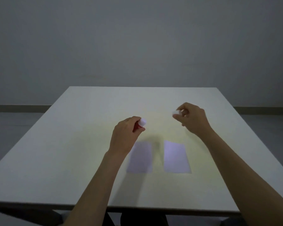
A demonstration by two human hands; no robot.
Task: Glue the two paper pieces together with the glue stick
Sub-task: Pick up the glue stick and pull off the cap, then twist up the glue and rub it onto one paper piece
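Observation:
Two pale lilac paper pieces lie flat side by side on the white table (72, 144): the left paper (141, 159) and the right paper (176, 157), with a narrow gap between them. My left hand (126, 136) is raised above the left paper's far corner, closed around a red glue stick (140, 123) whose white end points right. My right hand (193, 118) hovers farther back and to the right, pinching a small white cap (176, 112) between its fingertips. The two hands are apart. My left wrist hides part of the left paper.
The table's near edge (137, 207) runs across the bottom, with dark legs below it. A grey wall and a floor strip lie beyond the far edge. The room is dim.

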